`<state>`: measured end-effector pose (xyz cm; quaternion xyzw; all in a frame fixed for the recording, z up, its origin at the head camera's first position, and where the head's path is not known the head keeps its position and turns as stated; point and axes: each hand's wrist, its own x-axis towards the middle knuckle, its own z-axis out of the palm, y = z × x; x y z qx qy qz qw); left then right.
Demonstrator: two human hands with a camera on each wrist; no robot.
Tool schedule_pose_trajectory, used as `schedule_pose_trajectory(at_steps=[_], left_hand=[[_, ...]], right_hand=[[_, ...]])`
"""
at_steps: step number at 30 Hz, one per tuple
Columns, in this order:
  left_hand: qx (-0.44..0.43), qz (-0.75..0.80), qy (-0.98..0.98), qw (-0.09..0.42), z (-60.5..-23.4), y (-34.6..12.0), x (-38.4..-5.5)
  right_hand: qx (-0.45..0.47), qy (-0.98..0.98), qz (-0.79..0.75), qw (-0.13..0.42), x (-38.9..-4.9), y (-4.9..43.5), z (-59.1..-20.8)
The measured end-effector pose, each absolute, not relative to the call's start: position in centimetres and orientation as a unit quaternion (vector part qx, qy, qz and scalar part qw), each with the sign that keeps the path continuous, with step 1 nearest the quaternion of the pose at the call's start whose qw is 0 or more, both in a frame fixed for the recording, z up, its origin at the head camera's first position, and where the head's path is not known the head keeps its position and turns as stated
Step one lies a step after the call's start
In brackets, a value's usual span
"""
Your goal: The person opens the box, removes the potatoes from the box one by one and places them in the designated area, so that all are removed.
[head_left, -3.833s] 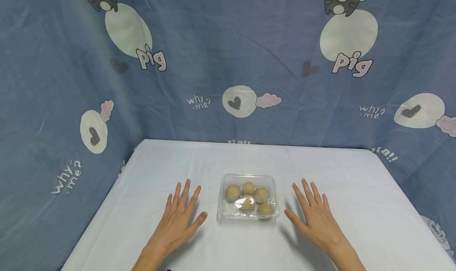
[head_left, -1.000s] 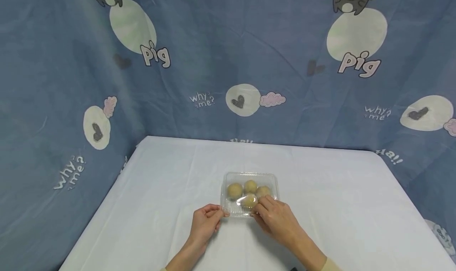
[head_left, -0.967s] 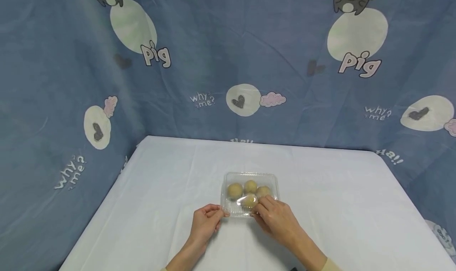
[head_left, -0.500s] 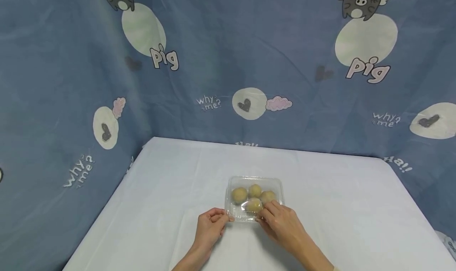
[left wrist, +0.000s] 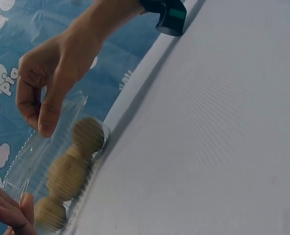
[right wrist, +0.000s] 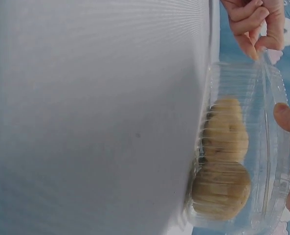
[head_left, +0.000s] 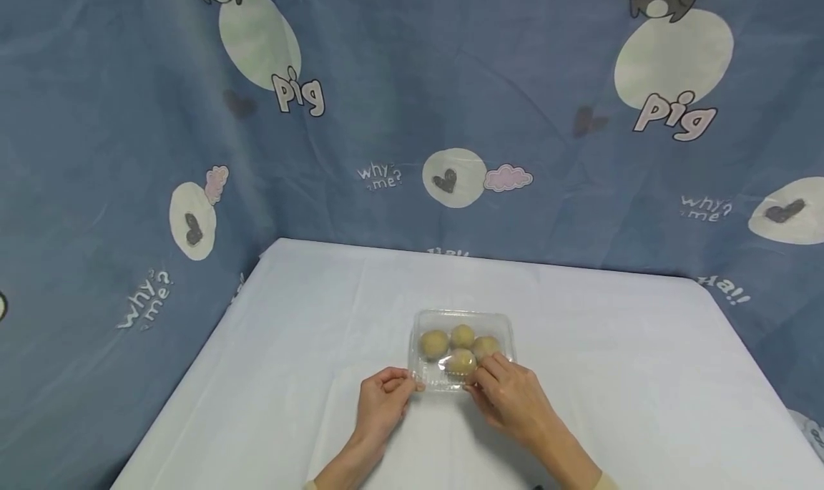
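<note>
A clear plastic clamshell box [head_left: 463,312] sits on the white table, with several round yellowish-brown potatoes [head_left: 435,345] inside. My left hand [head_left: 383,404] pinches the box's front left corner between thumb and fingers. At the front right, my right hand [head_left: 515,393] pinches the lid's edge and covers part of the contents. The left wrist view has the right hand [left wrist: 54,71] gripping the clear rim from above, with the left hand [left wrist: 10,210] at the lower left. Through the ribbed side in the right wrist view, potatoes [right wrist: 222,191] show between both hands.
White cloth covers the table [head_left: 611,361] around the box. Behind and to the left hangs a blue printed curtain [head_left: 360,104]. A dark wrist device [left wrist: 171,19] sits on the right forearm in the left wrist view.
Both hands lay spread on either side of the box in the oldest frame; they have since moved in to pinch its front edge. Over the last second their grip stays the same.
</note>
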<state>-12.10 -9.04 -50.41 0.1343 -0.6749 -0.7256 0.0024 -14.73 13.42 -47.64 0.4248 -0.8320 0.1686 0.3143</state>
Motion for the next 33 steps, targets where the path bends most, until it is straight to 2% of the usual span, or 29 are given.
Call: schedule_pose_trajectory(at_steps=[12,24,33], left_hand=[[0.096,-0.758,-0.642,-0.06,-50.2,-9.5,-12.6],[0.089,-0.745,-0.661,-0.024,-50.9,-9.3,-12.7],[0.091,-0.739,-0.666,-0.043,-51.0,-9.8,-12.0]], right_hand=[[0.423,-0.834,0.164,0.314,-14.8,13.7,-47.3],[0.419,-0.838,0.17,0.305,-14.5,13.8,-47.1],[0.38,-0.83,0.232,0.335,-16.0,15.2,-42.6]])
